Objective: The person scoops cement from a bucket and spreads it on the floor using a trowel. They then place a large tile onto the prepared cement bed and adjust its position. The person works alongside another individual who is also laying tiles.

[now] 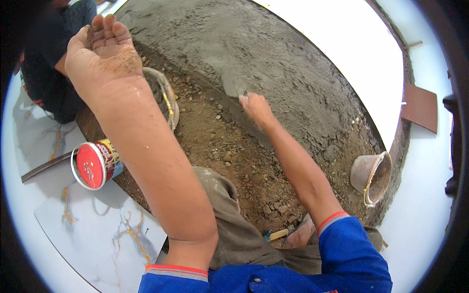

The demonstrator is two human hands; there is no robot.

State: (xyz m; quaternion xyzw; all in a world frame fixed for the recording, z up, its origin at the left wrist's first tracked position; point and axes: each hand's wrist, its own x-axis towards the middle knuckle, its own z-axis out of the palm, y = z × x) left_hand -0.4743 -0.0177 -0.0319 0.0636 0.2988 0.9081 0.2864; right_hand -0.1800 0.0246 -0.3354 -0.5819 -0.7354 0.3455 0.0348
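Observation:
My right hand [256, 108] grips a trowel, its handle mostly hidden in my fist. The flat grey trowel blade [231, 82] lies against the wet mortar [298, 93], near the edge where it meets bare rubble. My left hand [105, 53] is raised at the upper left, palm showing, fingers loosely bent and apart, with nothing in it. Dirt clings to its palm and fingertips. Beside my left wrist stands a bucket [172, 97] with a yellow handle, partly covered by my forearm; it appears to hold grey mix.
A red-lidded pail [90, 166] lies tilted on marble-patterned tiles [53, 210] at left. Another person [51, 93] crouches at the far left. A worn bucket [364, 173] leans at right, near a brown textured tile [420, 107]. A wooden-handled tool [278, 234] lies by my foot.

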